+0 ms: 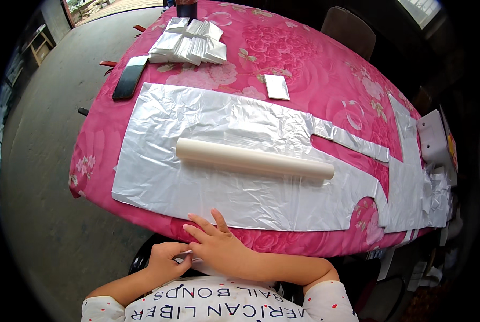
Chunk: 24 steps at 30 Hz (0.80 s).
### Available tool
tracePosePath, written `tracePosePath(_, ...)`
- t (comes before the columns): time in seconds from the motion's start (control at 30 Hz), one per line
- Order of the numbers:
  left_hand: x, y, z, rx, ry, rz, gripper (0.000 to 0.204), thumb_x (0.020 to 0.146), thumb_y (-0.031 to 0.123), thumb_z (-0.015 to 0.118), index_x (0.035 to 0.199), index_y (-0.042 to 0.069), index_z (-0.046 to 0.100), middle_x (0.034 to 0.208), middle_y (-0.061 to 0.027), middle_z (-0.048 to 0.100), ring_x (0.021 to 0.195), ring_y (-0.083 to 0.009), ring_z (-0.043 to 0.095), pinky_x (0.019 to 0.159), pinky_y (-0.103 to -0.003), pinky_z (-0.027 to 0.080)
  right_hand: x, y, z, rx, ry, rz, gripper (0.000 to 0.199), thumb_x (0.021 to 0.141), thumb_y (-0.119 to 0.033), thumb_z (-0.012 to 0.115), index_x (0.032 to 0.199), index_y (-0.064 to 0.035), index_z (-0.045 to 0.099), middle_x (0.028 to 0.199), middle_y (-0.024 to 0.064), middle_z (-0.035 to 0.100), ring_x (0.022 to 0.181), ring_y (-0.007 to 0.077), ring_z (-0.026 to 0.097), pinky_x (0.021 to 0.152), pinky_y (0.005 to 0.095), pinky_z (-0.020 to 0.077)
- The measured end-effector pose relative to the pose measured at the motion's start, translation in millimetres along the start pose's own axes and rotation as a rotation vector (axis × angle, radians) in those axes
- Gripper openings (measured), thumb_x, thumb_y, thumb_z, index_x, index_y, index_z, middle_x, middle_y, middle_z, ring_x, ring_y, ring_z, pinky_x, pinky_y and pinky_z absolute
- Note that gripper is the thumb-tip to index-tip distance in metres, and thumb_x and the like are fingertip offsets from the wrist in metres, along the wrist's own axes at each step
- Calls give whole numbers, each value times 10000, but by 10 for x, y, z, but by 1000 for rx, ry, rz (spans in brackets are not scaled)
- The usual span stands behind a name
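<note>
Close to my body, below the table's near edge, my left hand (pixel 167 258) is closed in a pinch on a small, thin white thing, mostly hidden. My right hand (pixel 218 247) is beside it, its upper fingers spread toward the near edge of a white plastic vest-style bag (pixel 154 134). Whether its lower fingers touch the white thing is hard to see. The bag lies flat and wrinkled, with its cut-out handles to the right. Across its middle rests a smooth cream-coloured roll or tube (pixel 253 158), apart from both hands.
A pink floral cloth (pixel 283 45) covers the table. At the far left are a pile of folded white packets (pixel 189 43), a phone (pixel 130 78) and a dark cup (pixel 187 8). One packet (pixel 276 87) lies alone. More white plastic (pixel 406 188) and a white container (pixel 433 138) occupy the right end.
</note>
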<state>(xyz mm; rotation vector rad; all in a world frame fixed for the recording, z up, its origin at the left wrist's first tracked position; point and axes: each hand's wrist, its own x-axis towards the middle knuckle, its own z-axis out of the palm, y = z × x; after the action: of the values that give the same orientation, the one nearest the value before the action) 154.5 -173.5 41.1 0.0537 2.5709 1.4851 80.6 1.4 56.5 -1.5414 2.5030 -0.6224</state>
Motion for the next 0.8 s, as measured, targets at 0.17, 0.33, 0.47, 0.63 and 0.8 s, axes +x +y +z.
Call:
tracePosePath(0.17, 256, 162, -73, 5, 200, 307, 312, 624, 33, 694, 924, 32, 610, 996, -148, 633, 865, -257, 634, 748, -323, 504, -51, 478, -491, 275, 122, 6, 64, 760, -121, 649, 783, -77, 609, 1011, 48, 580, 1082, 225, 490, 979, 447, 307)
tracePosePath(0.33, 271, 109, -53, -43, 209, 306, 331, 648, -4, 653, 970, 11, 582, 1110, -180, 571, 959, -287, 597, 826, -337, 483, 203, 1648, -972, 635, 632, 384, 123, 812, -163, 675, 835, -43, 663, 793, 22, 609, 762, 129, 544, 691, 258, 420)
tracePosePath(0.47, 284, 175, 33, -54, 102, 334, 290, 666, -11, 637, 953, 24, 609, 1099, -166, 580, 953, -274, 602, 812, -337, 493, 385, 2839, -1217, 688, 925, 760, 220, 846, -191, 613, 909, 14, 659, 800, 40, 658, 697, 92, 562, 641, 246, 432)
tracePosePath(0.63, 283, 211, 60, -49, 100, 381, 270, 680, -13, 631, 944, 42, 627, 1096, -145, 588, 888, -244, 624, 757, -321, 519, 388, 3410, -1124, 277, 691, 1110, 321, 770, -307, 652, 947, -39, 663, 821, 93, 667, 722, 197, 619, 674, 330, 464)
tracePosePath(0.8, 238, 182, 44, -19, 88, 370, 254, 681, -36, 624, 928, 23, 626, 1101, -165, 574, 897, -242, 623, 787, -319, 513, 401, 3122, -1145, -13, 662, 1136, 418, 753, -359, 658, 1003, -25, 639, 921, 124, 660, 865, 247, 622, 751, 361, 478)
